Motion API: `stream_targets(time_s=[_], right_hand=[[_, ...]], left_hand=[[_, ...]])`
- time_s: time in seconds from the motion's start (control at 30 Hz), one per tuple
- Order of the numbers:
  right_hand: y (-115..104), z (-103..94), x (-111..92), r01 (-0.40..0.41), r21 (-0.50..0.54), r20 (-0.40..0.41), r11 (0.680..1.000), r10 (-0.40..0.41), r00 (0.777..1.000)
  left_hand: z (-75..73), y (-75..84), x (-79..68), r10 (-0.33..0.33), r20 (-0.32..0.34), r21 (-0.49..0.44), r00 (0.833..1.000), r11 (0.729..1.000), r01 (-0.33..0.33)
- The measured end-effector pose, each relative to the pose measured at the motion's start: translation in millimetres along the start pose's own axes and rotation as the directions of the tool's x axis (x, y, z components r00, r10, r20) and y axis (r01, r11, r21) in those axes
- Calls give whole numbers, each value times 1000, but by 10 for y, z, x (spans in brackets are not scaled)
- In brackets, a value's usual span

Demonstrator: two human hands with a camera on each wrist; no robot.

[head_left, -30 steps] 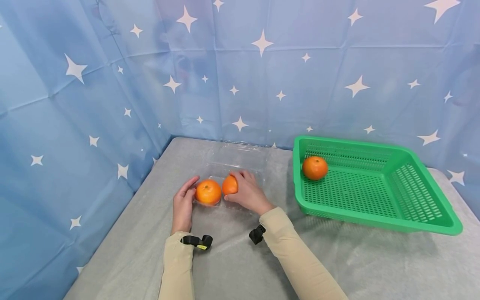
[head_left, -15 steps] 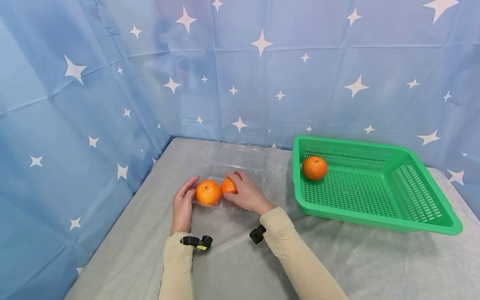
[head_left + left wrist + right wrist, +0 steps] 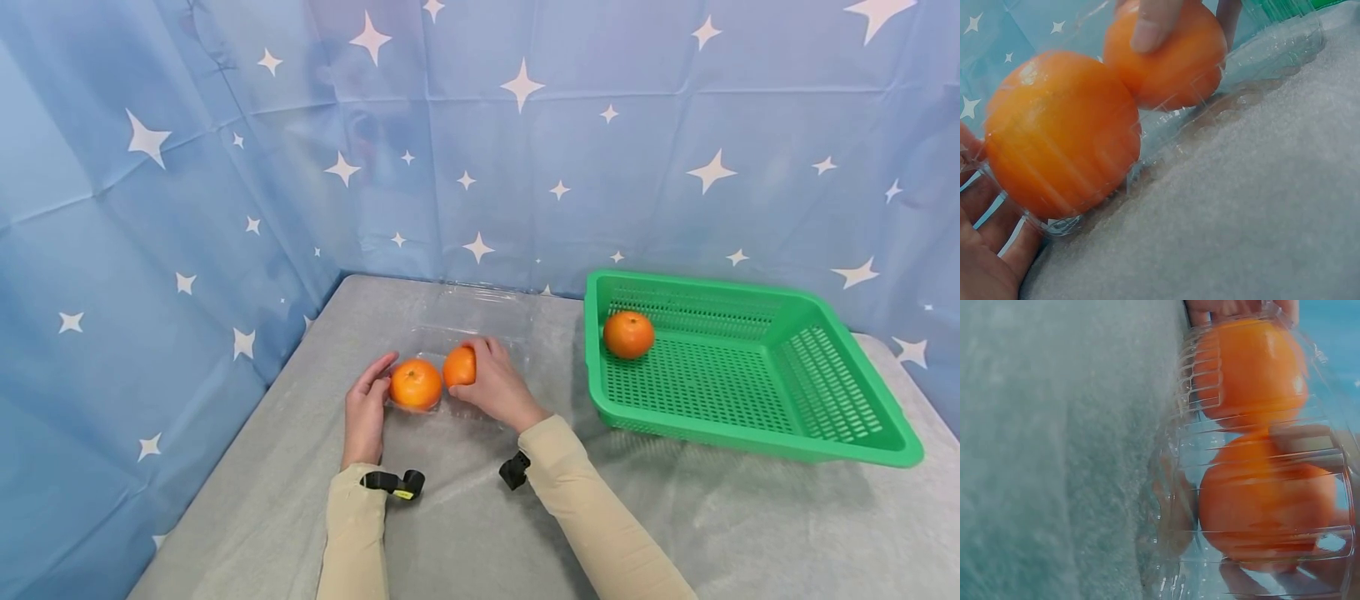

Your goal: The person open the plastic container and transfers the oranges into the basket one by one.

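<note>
Round orange citrus fruit [image 3: 459, 367] is being gripped by the right hand [image 3: 498, 386] inside a clear plastic clamshell box [image 3: 478, 313], head view; we're noting a second orange fruit [image 3: 416, 386] alongside. Left wrist: left hand [image 3: 986, 255] is resting against the box's side, fingers spread. Right wrist: we're seeing both fruits through the box.

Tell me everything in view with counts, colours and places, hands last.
table: one, grey, underneath
backdrop: one, blue and white, behind
basket: one, green, right side
container: one, clear, left of basket
left orange: one, orange, in container
middle orange: one, orange, beside left orange
right orange: one, orange, in basket's left end
wrist cameras: two, black, lower centre
sleeves: two, beige, at bottom
left hand: one, bare, against container's left end
right hand: one, bare, gripping middle orange
</note>
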State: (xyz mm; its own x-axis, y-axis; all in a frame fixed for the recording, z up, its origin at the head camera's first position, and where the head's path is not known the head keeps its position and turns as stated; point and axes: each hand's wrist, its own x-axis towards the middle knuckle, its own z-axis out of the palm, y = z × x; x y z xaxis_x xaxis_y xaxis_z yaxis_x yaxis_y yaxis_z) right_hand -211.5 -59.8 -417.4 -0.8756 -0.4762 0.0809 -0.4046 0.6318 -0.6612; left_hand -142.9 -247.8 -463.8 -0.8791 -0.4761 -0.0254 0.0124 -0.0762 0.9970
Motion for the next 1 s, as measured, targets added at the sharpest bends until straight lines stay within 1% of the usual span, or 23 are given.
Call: stream_targets(time_s=[0.1, 0.27, 0.47, 0.6, 0.7, 0.77, 0.9, 1.0], right_hand=[[3, 5, -1, 0, -5, -6, 1000, 0, 1000], [20, 7, -8, 31, -29, 2, 999, -31, 1000], [36, -17, -17, 70, -39, 42, 997, -69, 997], [45, -20, -15, 77, -52, 90, 996, -72, 993], [38, -18, -3, 57, -67, 122, 996, -48, 991], [36, -14, 5, 38, -59, 127, 998, -30, 991], [28, -12, 15, -6, -9, 115, 1000, 7, 993], [32, -6, 23, -30, 9, 107, 999, 29, 994]], left_hand=[[0, 1, 1, -5, -2, 7, 1000, 1000, 5], [-1, 8, -5, -12, 1, 7, 1000, 1000, 12], [-2, 10, -4, -5, 7, 4, 1000, 1000, 5], [-1, 18, -3, -12, 5, -1, 1000, 1000, 12], [-4, 27, -7, -21, 9, -8, 1000, 1000, 21], [-4, 30, -8, -22, 9, -6, 1000, 1000, 22], [-2, 34, -10, -18, 4, 0, 1000, 1000, 18], [-1, 33, -12, -19, 3, 2, 1000, 1000, 19]])
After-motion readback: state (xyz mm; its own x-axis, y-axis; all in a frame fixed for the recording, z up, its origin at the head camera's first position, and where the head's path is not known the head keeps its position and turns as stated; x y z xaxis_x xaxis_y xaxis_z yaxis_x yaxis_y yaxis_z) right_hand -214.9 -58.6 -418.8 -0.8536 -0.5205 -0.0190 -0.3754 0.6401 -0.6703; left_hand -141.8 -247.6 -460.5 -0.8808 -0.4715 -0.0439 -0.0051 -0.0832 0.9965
